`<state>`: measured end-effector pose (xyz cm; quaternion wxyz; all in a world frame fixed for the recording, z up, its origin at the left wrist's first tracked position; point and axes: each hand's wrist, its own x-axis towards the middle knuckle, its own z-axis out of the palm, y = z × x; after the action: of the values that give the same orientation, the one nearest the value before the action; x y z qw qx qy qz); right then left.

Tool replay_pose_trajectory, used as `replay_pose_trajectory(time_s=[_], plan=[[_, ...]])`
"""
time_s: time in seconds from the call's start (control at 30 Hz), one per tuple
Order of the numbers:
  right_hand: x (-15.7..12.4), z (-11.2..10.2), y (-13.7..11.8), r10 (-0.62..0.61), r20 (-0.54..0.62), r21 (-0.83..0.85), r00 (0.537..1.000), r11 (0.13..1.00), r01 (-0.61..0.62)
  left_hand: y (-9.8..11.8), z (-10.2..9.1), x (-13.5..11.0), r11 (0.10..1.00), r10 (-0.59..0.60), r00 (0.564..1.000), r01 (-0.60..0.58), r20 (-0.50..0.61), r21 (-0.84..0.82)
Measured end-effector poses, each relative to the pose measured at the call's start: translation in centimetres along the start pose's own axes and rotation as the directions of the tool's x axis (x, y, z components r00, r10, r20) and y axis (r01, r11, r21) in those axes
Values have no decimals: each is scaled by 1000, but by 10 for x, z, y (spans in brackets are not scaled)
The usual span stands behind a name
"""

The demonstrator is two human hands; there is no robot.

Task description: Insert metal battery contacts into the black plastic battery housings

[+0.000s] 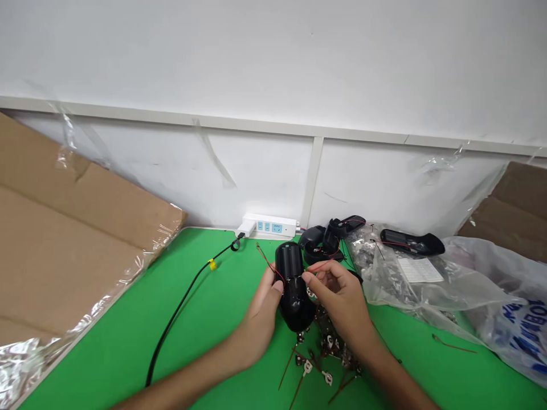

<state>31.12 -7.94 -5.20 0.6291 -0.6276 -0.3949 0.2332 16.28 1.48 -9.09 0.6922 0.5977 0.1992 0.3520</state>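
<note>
A glossy black plastic housing (294,296) with a ribbed, trough-like upper part is held up over the green table. My left hand (265,304) grips its left side, thumb on the edge. From that side a thin red wire sticks out to the upper left. My right hand (337,287) is at the housing's right edge, thumb and forefinger pinched on a red wire (319,266). Under and beside my right hand lies a pile of small metal contact pieces with wires (329,344), partly hidden by the hand.
A white power strip (276,226) stands against the wall, its black cable (183,307) running along the left. Further black housings (325,239) lie behind my right hand. Another black housing (412,243) rests on a clear plastic bag (384,285). Cardboard (77,228) leans at left.
</note>
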Motion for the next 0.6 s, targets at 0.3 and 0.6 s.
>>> replay_pose_trajectory(time_s=[0.3, 0.6], plan=[[-3, 1, 6, -393, 188, -279, 900, 857, 433, 6, 7, 4, 975, -92, 993, 104, 67, -197], [-2, -5, 12, -580, 293, -313, 760, 694, 649, 7, 4, 2, 998, 49, 994, -45, 94, -46]])
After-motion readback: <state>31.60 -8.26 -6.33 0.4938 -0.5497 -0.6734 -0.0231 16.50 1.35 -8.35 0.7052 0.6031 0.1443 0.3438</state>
